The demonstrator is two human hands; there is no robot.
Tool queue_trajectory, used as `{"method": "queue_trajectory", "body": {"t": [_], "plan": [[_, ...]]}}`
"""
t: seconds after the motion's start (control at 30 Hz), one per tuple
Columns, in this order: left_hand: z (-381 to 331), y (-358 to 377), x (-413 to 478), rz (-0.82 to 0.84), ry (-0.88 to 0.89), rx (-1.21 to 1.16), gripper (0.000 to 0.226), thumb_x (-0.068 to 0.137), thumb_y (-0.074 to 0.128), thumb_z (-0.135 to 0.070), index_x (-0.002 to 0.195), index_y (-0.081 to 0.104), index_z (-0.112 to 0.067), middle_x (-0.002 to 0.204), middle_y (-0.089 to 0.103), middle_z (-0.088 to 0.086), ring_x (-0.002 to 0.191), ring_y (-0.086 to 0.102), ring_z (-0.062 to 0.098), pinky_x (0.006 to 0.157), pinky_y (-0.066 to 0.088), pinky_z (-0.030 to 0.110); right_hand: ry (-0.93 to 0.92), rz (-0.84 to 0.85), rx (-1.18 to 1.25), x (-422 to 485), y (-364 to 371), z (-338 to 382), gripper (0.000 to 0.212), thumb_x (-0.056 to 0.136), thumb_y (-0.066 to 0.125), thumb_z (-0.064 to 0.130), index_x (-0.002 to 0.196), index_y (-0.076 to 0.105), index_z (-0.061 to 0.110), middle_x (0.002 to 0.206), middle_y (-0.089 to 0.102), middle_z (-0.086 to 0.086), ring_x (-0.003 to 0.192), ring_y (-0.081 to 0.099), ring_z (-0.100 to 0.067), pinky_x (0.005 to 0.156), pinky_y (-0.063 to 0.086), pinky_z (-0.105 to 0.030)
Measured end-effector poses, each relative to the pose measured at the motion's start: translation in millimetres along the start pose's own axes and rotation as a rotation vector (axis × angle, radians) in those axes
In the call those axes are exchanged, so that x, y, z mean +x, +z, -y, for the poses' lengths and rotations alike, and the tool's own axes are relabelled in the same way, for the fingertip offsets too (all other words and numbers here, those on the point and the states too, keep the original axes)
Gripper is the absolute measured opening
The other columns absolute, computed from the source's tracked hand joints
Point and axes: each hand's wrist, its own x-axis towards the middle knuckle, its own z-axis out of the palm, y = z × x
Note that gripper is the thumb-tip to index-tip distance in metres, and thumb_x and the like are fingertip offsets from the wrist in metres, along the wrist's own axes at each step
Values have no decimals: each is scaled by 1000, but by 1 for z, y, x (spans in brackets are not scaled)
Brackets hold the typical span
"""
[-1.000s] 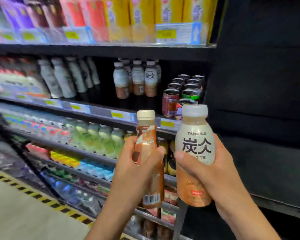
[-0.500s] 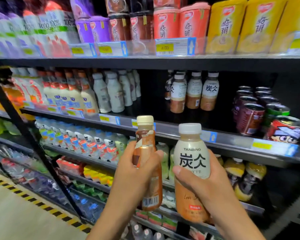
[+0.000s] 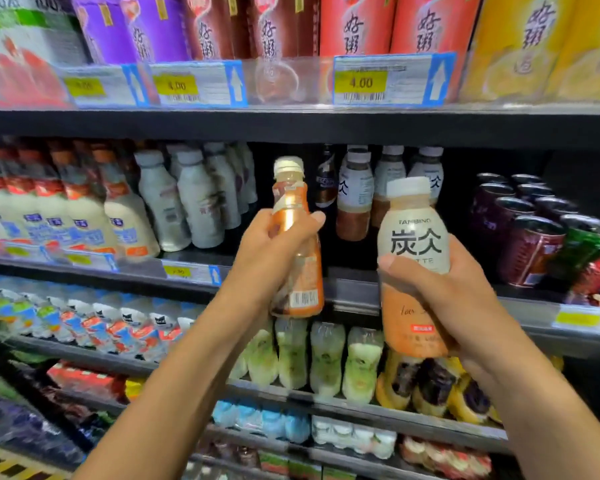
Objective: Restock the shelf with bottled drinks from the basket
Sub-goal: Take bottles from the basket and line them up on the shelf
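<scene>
Fingers of my left hand (image 3: 278, 251) clamp an orange bottle (image 3: 291, 199), my right hand (image 3: 444, 296) a Tanbing latte bottle (image 3: 414, 237); neither shelved yet.

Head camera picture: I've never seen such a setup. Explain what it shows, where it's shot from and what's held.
No machine here: a person wears one wide-angle camera on the head, so the two bare arms are their own. They face a store shelf of drinks. The left hand grips a slim orange bottle; the right hand grips a wider bottle labelled TANBING. Both are upright, raised before the shelf, where similar white-capped bottles stand further back, with dark cans to their right.
</scene>
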Motion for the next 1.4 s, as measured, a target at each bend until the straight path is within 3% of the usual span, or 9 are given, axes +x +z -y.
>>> {"method": "queue_trajectory", "body": {"t": [0.1, 0.17, 0.27, 0.33, 0.57, 0.93, 1.03, 1.27, 1.4], "plan": [[2, -3, 53, 25, -17, 80, 39, 75, 78, -37, 88, 55, -8, 65, 60, 4, 46, 57, 9, 53, 48, 26, 26, -33, -37, 37, 2, 6, 37, 73, 82, 35, 103, 64, 23, 85, 74, 3, 71, 71, -15, 60, 54, -32], [7, -1, 88, -17, -86, 115, 34, 68, 79, -33, 82, 65, -6, 57, 64, 4, 47, 59, 15, 58, 52, 30, 59, -36, -50, 61, 3, 6, 29, 75, 81, 33, 92, 67, 15, 67, 69, 1, 59, 66, -16, 53, 52, -28], [15, 0, 139, -7, -99, 139, 72, 53, 81, -40, 112, 64, -3, 82, 70, 13, 51, 61, 14, 56, 51, 25, 149, -89, 14, 91, 7, 5, 27, 74, 83, 35, 89, 71, 15, 60, 70, 4, 51, 65, -11, 49, 53, -25], [21, -3, 166, -16, -19, 219, 78, 43, 78, -46, 109, 63, -9, 95, 71, 11, 63, 63, 15, 64, 49, 26, 85, -130, 77, 110, 11, 3, 32, 73, 86, 29, 100, 73, 16, 75, 76, 5, 61, 70, -11, 53, 54, -25], [52, 3, 218, -61, 130, 264, 62, 84, 77, -22, 132, 43, -3, 121, 62, 10, 110, 61, 23, 94, 49, 35, -42, -274, -227, 165, 3, -25, 67, 52, 86, 46, 111, 68, 19, 97, 75, 8, 89, 72, -11, 80, 58, -32], [75, 6, 278, -97, 247, 428, 58, 81, 79, -22, 129, 51, -6, 109, 61, 3, 96, 58, 16, 74, 41, 19, -22, -269, -210, 196, -5, -40, 39, 70, 87, 8, 104, 70, 14, 89, 75, 2, 67, 71, 0, 60, 57, -18], [77, 5, 297, -103, 219, 453, 60, 79, 81, -26, 129, 52, -7, 109, 61, 2, 97, 58, 16, 75, 43, 23, -13, -259, -262, 201, -8, -40, 39, 68, 90, 13, 103, 72, 14, 92, 77, 1, 82, 74, -9, 77, 61, -30], [83, 7, 325, -110, 159, 402, 67, 70, 87, -32, 125, 59, -7, 115, 68, 6, 101, 66, 21, 79, 51, 27, -40, -254, -309, 213, -11, -46, 35, 66, 91, 19, 96, 73, 18, 92, 77, 4, 85, 74, -10, 86, 60, -37], [89, 11, 329, -109, 142, 345, 71, 75, 85, -27, 134, 51, -5, 128, 63, 9, 109, 62, 20, 86, 49, 27, -61, -250, -315, 216, -12, -48, 63, 50, 94, 36, 106, 70, 18, 98, 77, 4, 92, 73, -12, 89, 59, -39]]}}
